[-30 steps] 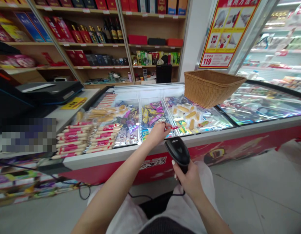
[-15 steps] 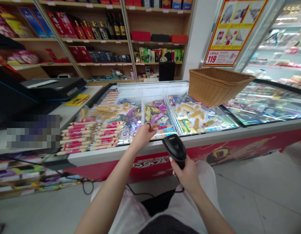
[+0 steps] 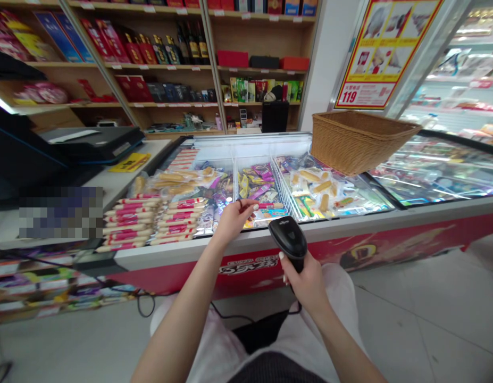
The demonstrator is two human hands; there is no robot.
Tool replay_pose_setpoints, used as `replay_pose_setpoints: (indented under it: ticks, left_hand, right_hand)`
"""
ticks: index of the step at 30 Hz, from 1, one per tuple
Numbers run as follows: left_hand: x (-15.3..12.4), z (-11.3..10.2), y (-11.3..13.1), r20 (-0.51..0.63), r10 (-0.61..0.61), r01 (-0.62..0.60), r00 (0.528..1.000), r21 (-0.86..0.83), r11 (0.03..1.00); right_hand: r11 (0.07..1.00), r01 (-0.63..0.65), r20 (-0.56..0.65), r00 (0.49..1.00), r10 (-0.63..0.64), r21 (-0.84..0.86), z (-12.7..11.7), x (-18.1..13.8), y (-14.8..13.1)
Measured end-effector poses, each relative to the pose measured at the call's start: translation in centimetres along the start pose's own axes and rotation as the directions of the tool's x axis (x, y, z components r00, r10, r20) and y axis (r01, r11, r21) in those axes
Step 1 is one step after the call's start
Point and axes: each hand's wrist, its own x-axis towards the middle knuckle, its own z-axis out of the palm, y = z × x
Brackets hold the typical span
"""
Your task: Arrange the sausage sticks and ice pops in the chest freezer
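The left hand (image 3: 232,219) extends forward, fingers pinching a wrapped sausage (image 3: 269,206). The right hand (image 3: 308,283) clasps a barcode scanner (image 3: 287,237).

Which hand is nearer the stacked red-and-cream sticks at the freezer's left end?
Left. The left hand is just right of the stacked sticks, pinching a red-wrapped stick; the right hand, gripping the black scanner, is farther right and lower in view.
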Motion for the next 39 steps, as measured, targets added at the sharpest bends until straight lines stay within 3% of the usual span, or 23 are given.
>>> replay_pose_setpoints:
  ticks: [15, 19, 22, 24, 26, 29, 33, 39]
  left_hand:
    - [-0.5, -0.4, 0.8, -0.066, 0.063, -0.056, 0.996, 0.115, 0.992]
    - [-1.6, -3.5, 0.4, -0.133, 0.127, -0.095, 0.983, 0.220, 0.971]
    - [-2.9, -7.9, -0.7, -0.233, 0.158, -0.075, 0.960, 0.329, 0.941]
    - [-3.6, -11.2, -1.8, -0.295, 0.232, -0.053, 0.927, 0.508, 0.860]
    - [-4.1, -14.1, -3.0, -0.278, 0.292, -0.043, 0.915, 0.653, 0.756]
    - [-4.5, -17.0, -4.3, -0.195, 0.300, -0.048, 0.934, 0.763, 0.645]
    - [-4.8, -18.1, -5.2, -0.161, 0.252, 0.001, 0.954, 0.845, 0.535]
    - [-3.6, -16.6, -5.2, -0.190, 0.301, -0.004, 0.934, 0.840, 0.543]
  right_hand:
    - [0.996, -0.052, 0.021, 0.998, 0.051, 0.066, -0.4, -1.0, -0.7]
    - [0.997, -0.046, 0.036, 0.998, 0.044, 0.059, -0.6, -1.4, -0.4]
    - [0.997, -0.053, 0.043, 0.998, 0.051, 0.063, -0.4, -1.7, -0.1]
    - [0.996, -0.054, 0.045, 0.998, 0.051, 0.068, -0.2, -1.8, -0.1]
    - [0.997, -0.050, 0.053, 0.998, 0.046, 0.065, 0.0, -1.8, 0.0]
    - [0.997, -0.042, 0.069, 0.997, 0.038, 0.058, 0.3, -1.9, 0.0]
    - [0.996, -0.048, 0.073, 0.996, 0.042, 0.076, 0.3, -1.9, 0.1]
    - [0.995, -0.046, 0.061, 0.997, 0.040, 0.090, -0.1, -1.8, 0.1]
